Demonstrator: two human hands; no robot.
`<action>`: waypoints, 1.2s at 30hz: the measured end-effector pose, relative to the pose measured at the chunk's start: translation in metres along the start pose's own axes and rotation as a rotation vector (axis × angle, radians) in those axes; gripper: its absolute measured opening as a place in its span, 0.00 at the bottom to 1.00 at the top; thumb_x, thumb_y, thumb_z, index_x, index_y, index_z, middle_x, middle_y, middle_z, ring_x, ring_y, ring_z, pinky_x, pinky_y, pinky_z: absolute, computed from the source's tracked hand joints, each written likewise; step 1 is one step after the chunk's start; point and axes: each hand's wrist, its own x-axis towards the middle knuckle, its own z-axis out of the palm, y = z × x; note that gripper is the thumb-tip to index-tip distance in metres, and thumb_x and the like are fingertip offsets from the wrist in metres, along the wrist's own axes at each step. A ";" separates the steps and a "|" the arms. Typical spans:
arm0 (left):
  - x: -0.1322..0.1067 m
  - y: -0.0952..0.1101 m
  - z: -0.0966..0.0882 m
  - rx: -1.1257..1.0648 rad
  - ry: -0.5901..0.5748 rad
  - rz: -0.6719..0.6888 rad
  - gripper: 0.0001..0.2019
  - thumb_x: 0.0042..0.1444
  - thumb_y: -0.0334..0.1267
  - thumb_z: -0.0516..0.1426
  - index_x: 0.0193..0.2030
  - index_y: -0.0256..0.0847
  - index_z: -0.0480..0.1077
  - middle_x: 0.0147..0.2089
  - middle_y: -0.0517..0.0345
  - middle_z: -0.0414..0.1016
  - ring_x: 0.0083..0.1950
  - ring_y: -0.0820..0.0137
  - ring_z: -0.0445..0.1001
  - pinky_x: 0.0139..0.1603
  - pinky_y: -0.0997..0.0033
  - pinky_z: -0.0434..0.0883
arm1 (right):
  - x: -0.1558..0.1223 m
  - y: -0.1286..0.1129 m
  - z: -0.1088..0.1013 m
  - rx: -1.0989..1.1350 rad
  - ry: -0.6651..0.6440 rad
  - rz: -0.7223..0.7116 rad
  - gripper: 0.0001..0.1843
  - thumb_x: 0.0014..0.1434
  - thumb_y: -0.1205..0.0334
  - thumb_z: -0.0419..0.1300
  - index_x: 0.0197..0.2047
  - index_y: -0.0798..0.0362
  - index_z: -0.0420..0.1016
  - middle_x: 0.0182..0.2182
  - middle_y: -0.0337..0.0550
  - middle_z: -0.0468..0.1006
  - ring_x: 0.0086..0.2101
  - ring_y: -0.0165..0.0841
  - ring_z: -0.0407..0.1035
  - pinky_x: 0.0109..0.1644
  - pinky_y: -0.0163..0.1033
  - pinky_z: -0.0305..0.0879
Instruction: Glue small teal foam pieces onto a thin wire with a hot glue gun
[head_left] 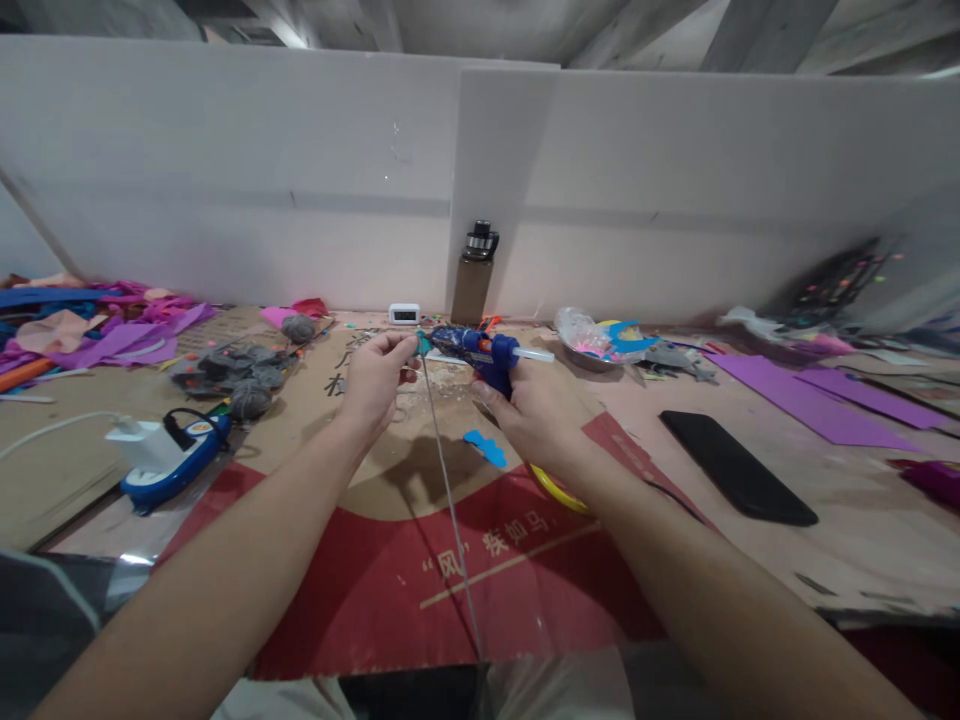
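Note:
My right hand point(529, 395) is wrapped round the handle of a dark blue hot glue gun point(480, 350), whose nozzle points left. A translucent glue stick point(534, 354) sticks out of its back end. My left hand point(382, 375) pinches a small teal piece point(424, 345) right by the nozzle; whether they touch, I cannot tell. From that piece a thin grey strand point(444, 460) runs down towards my lap; yarn or wire, I cannot tell. Below the gun lies a wavy blue cutout point(485, 448). A yellow ring-shaped thing point(559, 490) is partly hidden under my right forearm.
Red and brown cardboard point(360, 570) covers the table. Left are a blue power strip point(176, 465), grey fuzzy balls point(250, 400) and coloured scraps point(112, 335). A bottle point(472, 280) and small white clock point(404, 314) stand behind. Right lie a bowl point(592, 355), black phone point(735, 465) and purple sheets point(810, 400).

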 end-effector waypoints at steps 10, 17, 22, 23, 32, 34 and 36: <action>0.001 0.000 -0.002 -0.006 -0.020 -0.003 0.11 0.43 0.40 0.64 0.27 0.37 0.69 0.25 0.62 0.66 0.24 0.80 0.63 0.23 0.80 0.60 | 0.000 0.001 0.002 0.220 0.038 0.138 0.11 0.57 0.59 0.57 0.43 0.53 0.70 0.34 0.47 0.77 0.32 0.38 0.69 0.38 0.43 0.64; 0.006 0.000 -0.004 -0.111 -0.018 -0.158 0.10 0.42 0.37 0.64 0.28 0.36 0.67 0.24 0.64 0.64 0.21 0.82 0.61 0.17 0.83 0.54 | 0.009 0.021 -0.007 1.012 -0.060 0.439 0.06 0.53 0.61 0.60 0.34 0.51 0.66 0.22 0.34 0.70 0.21 0.26 0.61 0.26 0.33 0.62; 0.007 0.000 -0.004 -0.132 -0.039 -0.164 0.10 0.42 0.35 0.63 0.26 0.36 0.64 0.22 0.66 0.61 0.19 0.83 0.59 0.14 0.84 0.49 | 0.020 0.054 -0.014 1.008 -0.089 0.758 0.05 0.53 0.66 0.59 0.31 0.53 0.64 0.24 0.38 0.71 0.20 0.23 0.60 0.24 0.31 0.64; 0.007 0.000 -0.004 -0.122 -0.051 -0.157 0.11 0.42 0.35 0.64 0.26 0.36 0.64 0.22 0.66 0.61 0.19 0.83 0.59 0.14 0.84 0.48 | 0.021 0.061 -0.012 0.891 -0.097 0.803 0.04 0.54 0.67 0.58 0.31 0.54 0.64 0.21 0.37 0.68 0.19 0.23 0.59 0.24 0.31 0.64; -0.005 -0.009 0.004 0.140 -0.122 -0.027 0.08 0.48 0.39 0.61 0.31 0.37 0.70 0.20 0.65 0.63 0.19 0.81 0.58 0.18 0.80 0.50 | 0.011 0.119 0.005 0.148 -0.109 0.863 0.06 0.53 0.62 0.60 0.33 0.55 0.70 0.26 0.49 0.75 0.30 0.38 0.72 0.34 0.41 0.68; -0.010 -0.014 0.007 0.296 -0.176 0.045 0.09 0.49 0.40 0.60 0.32 0.37 0.71 0.21 0.64 0.65 0.20 0.80 0.59 0.20 0.79 0.54 | 0.010 0.126 0.000 -0.027 -0.093 0.843 0.08 0.51 0.61 0.61 0.33 0.57 0.72 0.33 0.58 0.76 0.40 0.45 0.72 0.42 0.45 0.67; -0.014 -0.020 0.008 0.398 -0.226 0.098 0.09 0.49 0.41 0.60 0.32 0.37 0.72 0.22 0.63 0.67 0.21 0.78 0.60 0.21 0.77 0.57 | 0.011 0.127 -0.006 -0.271 -0.074 0.753 0.09 0.51 0.61 0.61 0.32 0.59 0.73 0.39 0.64 0.75 0.47 0.51 0.69 0.49 0.49 0.64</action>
